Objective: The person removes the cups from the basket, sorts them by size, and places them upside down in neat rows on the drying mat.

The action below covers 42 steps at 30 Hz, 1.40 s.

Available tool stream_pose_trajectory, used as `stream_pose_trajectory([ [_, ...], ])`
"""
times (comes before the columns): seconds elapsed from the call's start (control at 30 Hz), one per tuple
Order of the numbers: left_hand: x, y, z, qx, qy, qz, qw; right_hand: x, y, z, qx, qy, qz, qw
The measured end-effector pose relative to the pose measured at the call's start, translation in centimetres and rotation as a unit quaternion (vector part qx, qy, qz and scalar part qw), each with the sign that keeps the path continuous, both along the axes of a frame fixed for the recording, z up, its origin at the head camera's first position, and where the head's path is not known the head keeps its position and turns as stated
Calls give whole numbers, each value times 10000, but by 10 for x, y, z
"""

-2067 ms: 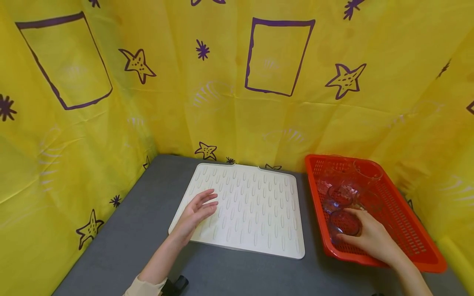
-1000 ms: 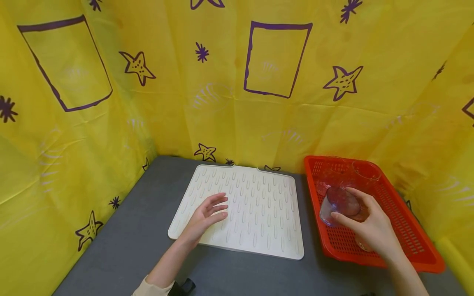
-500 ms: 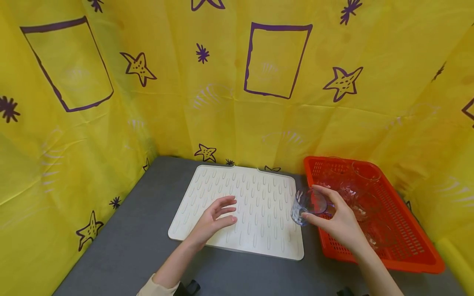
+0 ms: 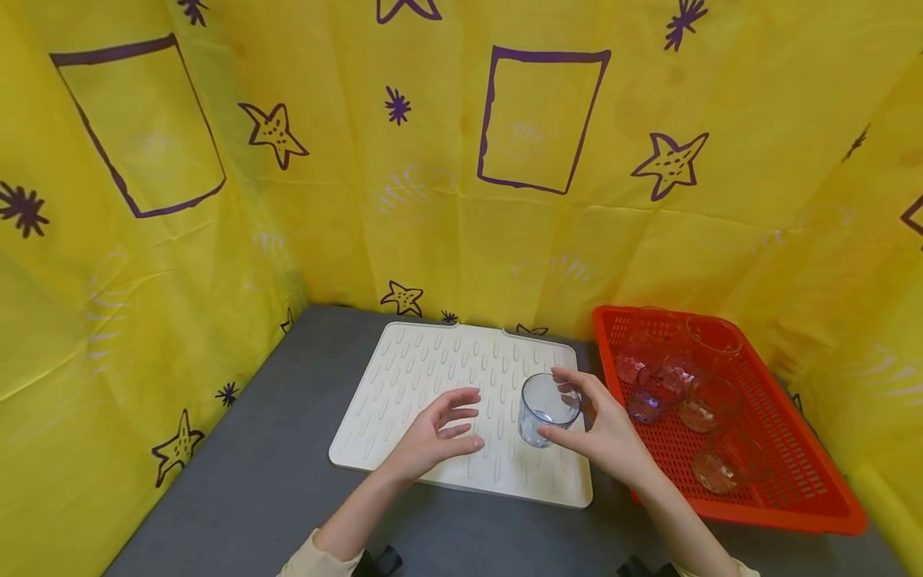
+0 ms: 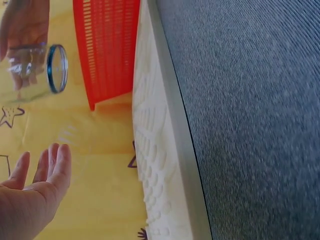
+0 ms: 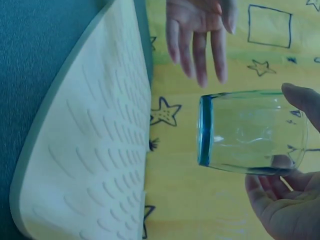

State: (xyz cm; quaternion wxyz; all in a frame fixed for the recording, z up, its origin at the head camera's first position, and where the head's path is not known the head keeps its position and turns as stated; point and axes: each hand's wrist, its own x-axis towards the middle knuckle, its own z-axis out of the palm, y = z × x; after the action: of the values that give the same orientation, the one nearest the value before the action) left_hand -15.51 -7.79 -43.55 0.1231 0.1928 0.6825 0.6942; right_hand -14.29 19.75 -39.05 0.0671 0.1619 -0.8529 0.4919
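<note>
My right hand (image 4: 604,433) grips a clear drinking glass (image 4: 541,413) near its rim, thumb on one side and fingers on the other. In the right wrist view the glass (image 6: 250,132) is upright, its thick bluish base apart from the white drying mat (image 6: 95,150). To the left, my left hand (image 4: 436,437) hovers over the mat (image 4: 404,377) with relaxed fingers, holding nothing. The left wrist view shows that hand (image 5: 37,192) below the glass (image 5: 35,70), with a gap between them.
A red plastic basket (image 4: 829,513) stands right of the mat, with several clear glasses (image 4: 714,336) inside, one of them purplish (image 4: 652,393). Behind the grey tabletop (image 4: 274,425) hangs a yellow curtain (image 4: 346,224) with purple drawings.
My right hand has lifted the glass out of the red basket and carried it left over the mat, turning it more upright. My left hand has drifted right, toward the glass.
</note>
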Motion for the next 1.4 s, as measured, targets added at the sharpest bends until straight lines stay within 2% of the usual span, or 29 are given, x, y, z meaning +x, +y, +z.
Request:
stream_pose_trajectory([
  [0.37, 2, 14, 2, -153, 331, -232, 9991, 0, -24, -10, -340, -78, 596, 9976],
  [0.53, 3, 17, 4, -408, 529, -299, 9973, 1, -31, -13, -350, -58, 790, 9962],
  [0.7, 4, 19, 3, -767, 693, -242, 9944, 1, -36, -17, -305, -97, 963, 9948],
  [0.83, 5, 19, 2, -888, 779, -231, 9927, 2, -38, -18, -227, -111, 1022, 9944],
  [1.17, 6, 18, 0, -833, 787, -134, 9933, 5, -39, -16, -252, -159, 1146, 9930],
  [1.4, 5, 17, -5, -209, 667, -181, 9974, 4, -37, -16, -466, -62, 1261, 9909],
])
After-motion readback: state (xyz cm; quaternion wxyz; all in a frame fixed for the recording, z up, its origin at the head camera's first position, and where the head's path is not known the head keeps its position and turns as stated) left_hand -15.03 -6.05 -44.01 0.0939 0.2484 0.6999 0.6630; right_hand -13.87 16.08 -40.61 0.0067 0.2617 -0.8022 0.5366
